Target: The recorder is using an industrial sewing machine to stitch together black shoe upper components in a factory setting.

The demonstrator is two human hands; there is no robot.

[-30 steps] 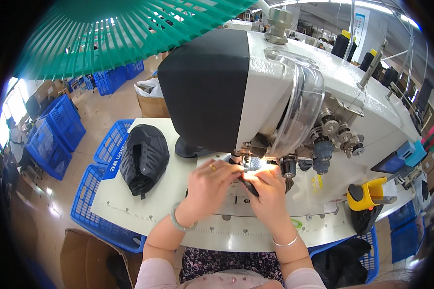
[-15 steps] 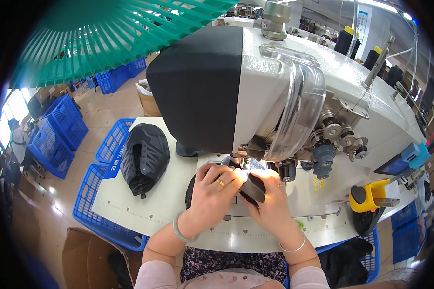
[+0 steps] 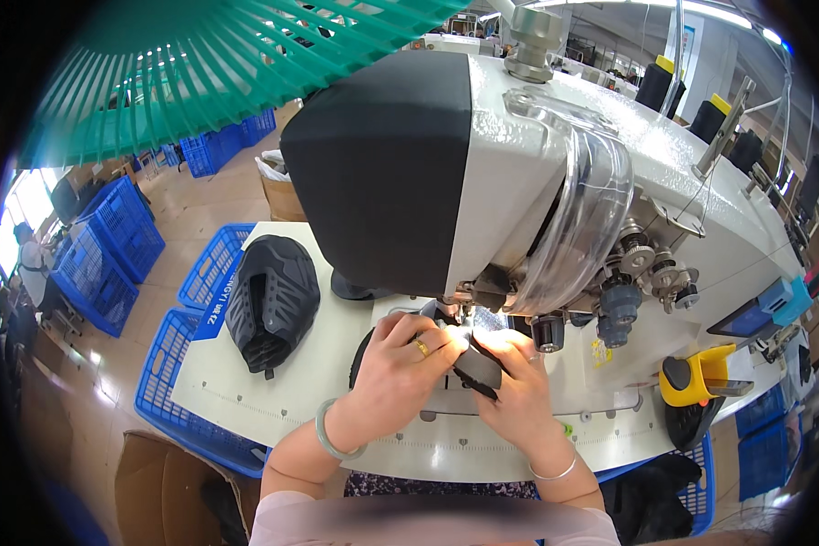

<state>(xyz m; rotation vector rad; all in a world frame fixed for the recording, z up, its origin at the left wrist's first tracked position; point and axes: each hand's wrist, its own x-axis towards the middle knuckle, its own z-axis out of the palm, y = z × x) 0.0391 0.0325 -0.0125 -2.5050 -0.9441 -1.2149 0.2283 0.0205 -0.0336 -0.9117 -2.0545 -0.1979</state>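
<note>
– What is being held?
– A smooth, dark, strip-like piece (image 3: 479, 369) is pinched just below frame centre by the left hand (image 3: 402, 359) and the right hand (image 3: 520, 387), both nearly closed (some fingertips cannot be seen clearly).
– And its long axis?
– Toward lower right it is slanted.

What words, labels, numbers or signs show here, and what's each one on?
Blue basket, side panel: white lettering, partly legible, but I won't copy it.
White table, front edge: scale marks; any numbers are too small to read.
Yellow marking beside the machine: too blurred.
Pillar sign, background: too small.
</note>
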